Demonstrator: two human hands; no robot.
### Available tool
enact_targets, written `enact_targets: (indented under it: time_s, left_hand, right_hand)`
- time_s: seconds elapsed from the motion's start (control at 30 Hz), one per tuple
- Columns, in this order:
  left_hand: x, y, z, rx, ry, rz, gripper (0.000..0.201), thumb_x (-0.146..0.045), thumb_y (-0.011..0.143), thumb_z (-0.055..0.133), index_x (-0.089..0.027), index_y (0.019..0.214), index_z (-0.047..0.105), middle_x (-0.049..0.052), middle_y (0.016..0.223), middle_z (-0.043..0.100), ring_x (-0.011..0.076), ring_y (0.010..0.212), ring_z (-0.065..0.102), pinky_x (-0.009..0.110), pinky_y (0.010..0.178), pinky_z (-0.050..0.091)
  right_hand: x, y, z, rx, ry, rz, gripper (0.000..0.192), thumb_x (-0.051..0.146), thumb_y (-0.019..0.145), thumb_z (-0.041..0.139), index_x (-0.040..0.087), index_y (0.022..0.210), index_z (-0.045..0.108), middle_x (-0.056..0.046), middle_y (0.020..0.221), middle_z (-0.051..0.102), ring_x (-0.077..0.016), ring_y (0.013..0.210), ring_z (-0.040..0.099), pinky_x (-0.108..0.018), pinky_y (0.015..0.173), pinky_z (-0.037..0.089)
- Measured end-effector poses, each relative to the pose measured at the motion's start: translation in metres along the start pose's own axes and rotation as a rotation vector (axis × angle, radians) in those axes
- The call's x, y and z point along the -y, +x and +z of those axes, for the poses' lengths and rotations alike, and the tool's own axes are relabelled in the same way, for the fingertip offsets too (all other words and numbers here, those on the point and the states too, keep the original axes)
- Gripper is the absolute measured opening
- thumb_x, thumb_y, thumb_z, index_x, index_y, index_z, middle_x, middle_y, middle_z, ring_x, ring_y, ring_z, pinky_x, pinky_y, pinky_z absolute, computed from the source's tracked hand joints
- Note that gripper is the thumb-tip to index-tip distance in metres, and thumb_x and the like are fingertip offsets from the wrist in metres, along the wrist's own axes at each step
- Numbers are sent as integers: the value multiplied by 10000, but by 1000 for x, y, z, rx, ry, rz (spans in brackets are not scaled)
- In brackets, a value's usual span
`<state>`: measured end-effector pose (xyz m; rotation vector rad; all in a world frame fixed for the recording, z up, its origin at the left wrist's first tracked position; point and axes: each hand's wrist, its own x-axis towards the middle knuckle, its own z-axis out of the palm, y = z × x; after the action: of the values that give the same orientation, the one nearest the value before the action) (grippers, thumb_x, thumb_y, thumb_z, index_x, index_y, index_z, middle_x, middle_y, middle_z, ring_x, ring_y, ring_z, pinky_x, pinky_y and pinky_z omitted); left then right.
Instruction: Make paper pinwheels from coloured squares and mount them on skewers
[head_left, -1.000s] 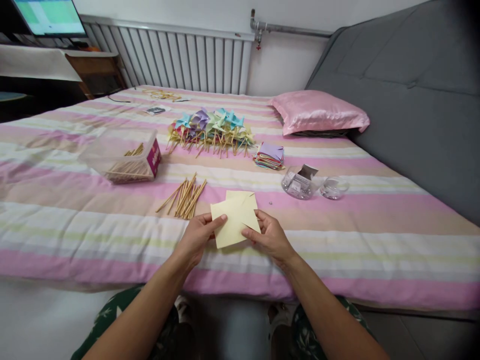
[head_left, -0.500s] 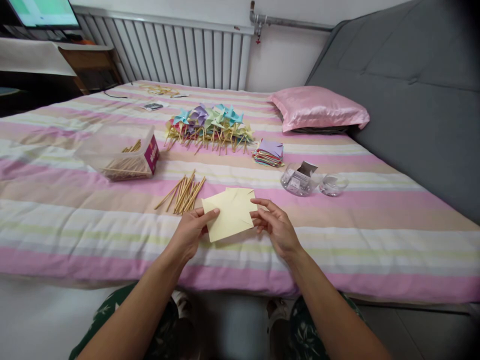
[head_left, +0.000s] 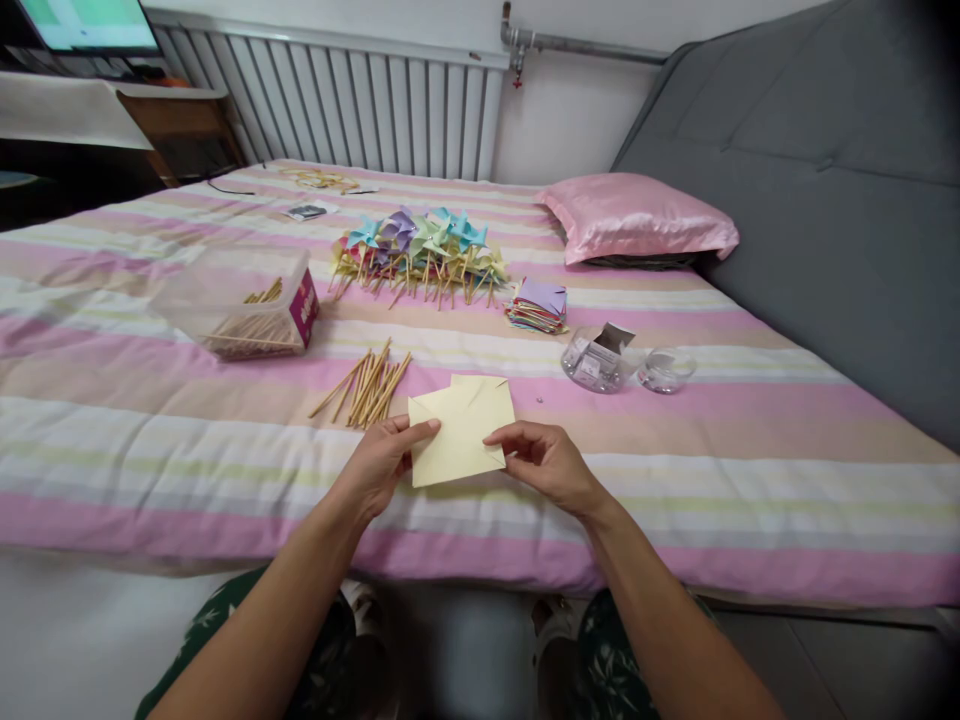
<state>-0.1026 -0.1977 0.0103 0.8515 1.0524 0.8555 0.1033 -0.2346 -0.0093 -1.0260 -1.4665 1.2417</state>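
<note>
Pinching yellow paper (head_left: pixel 452 452) over bed (head_left: pixel 675 435) with nearly closed fingers (head_left: pixel 519 432), by left edge in left hand (head_left: pixel 377 465), by lower right corner in right hand (head_left: pixel 555 466). Likely light, easily creased; best held by edges.

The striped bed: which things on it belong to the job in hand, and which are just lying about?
Likely part of the job:
yellow paper in left hand and right hand
loose sticks
clear tub of sticks
coloured paper stack
pinwheels
round clear containers

Probably just lying about:
pink pillow
black cable
</note>
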Motion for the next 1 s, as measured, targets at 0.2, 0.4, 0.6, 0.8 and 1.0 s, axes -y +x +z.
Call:
enact_targets:
  time_s: [0.2, 0.4, 0.6, 0.8, 1.0]
  left_hand:
    - [2, 0, -1, 8, 6, -9, 275, -304, 626, 749, -117, 822, 703, 78, 751, 720, 140, 608, 610, 225, 556, 430]
    - [1, 0, 0, 35, 27, -3, 326, -305, 638, 742, -109, 895, 697, 99, 812, 721, 168, 662, 627, 252, 594, 448]
    - [0, -3, 2, 83, 18, -9, 398, -283, 610, 765, -105, 959, 692, 116, 858, 722, 184, 698, 640, 270, 637, 467]
    - [1, -3, 4, 107, 2, -17, 451, -284, 574, 788, -103, 976, 693, 118, 839, 725, 195, 676, 649, 281, 627, 479]
    - [3, -2, 5, 109, 18, 3, 424, -275, 597, 774, -94, 972, 691, 118, 818, 725, 182, 659, 646, 262, 610, 481]
  right_hand:
    - [-3, 0, 1, 29, -53, 26, 236, 141, 673, 632, 203, 887, 708, -21, 779, 627, -103, 601, 470, -232, 529, 352]
    - [-3, 1, 2, 8, -65, 33, 249, 98, 657, 544, 190, 810, 718, -12, 729, 634, -92, 564, 468, -217, 496, 325]
    - [0, 1, 3, 11, -81, 22, 297, 69, 633, 467, 176, 763, 711, 0, 672, 607, -77, 534, 442, -207, 471, 296]
    - [-1, 1, 3, 40, -97, 6, 268, 78, 646, 493, 180, 773, 705, -14, 729, 639, -102, 595, 508, -218, 512, 363]
    - [2, 0, 3, 69, -99, 13, 197, 114, 660, 563, 182, 779, 705, -9, 723, 629, -88, 552, 482, -219, 507, 366]
